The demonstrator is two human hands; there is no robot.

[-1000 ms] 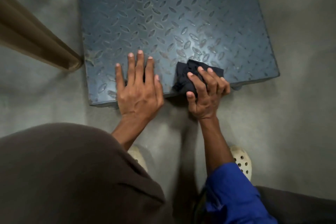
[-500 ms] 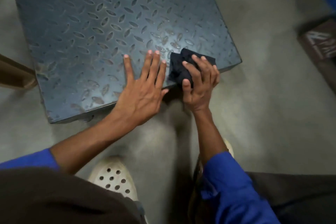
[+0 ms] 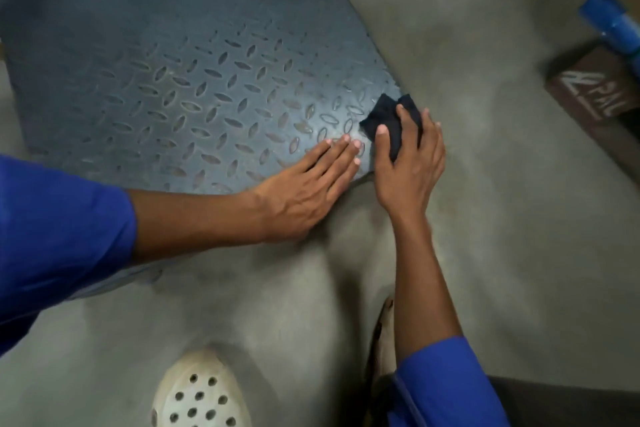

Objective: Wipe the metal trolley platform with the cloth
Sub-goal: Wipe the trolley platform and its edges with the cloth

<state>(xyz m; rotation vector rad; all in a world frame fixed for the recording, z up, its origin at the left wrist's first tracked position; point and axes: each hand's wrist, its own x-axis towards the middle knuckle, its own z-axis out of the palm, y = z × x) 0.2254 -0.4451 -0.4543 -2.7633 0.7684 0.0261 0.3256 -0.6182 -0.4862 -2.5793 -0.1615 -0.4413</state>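
Trolley platform [image 3: 180, 55] lies low on a smooth grey concrete floor [image 3: 277, 288]. It is a flat slab of dark blue-grey metal stamped all over with raised, lens-shaped treads set in a criss-cross pattern. The treads look dull and scuffed, with a faint sheen towards the platform's near right corner. Its edges are straight and its far part is blurred.

A cloth [image 3: 384, 118], small, dark navy and crumpled into soft folds, sits right on that near right corner, partly hanging over the edge. The right hand [image 3: 410, 166] grips it there: the thumb and fingers are bent over the fabric and clamp it down against the metal, with the palm out past the corner above the floor.

The left hand [image 3: 304, 191] rests flat on the platform's near edge just beside the cloth. Its fingers are straight and close together, holding nothing, and the fingertips stop just short of the cloth. Both arms wear bright blue sleeves [image 3: 59, 239].

On the floor nearer than the platform is a cream rubber shoe [image 3: 201, 392] pierced with round holes. Well off to the platform's right lies a brown box [image 3: 588, 94] with white lettering, and beyond it a blue, rounded object [image 3: 613, 22] too blurred to name.
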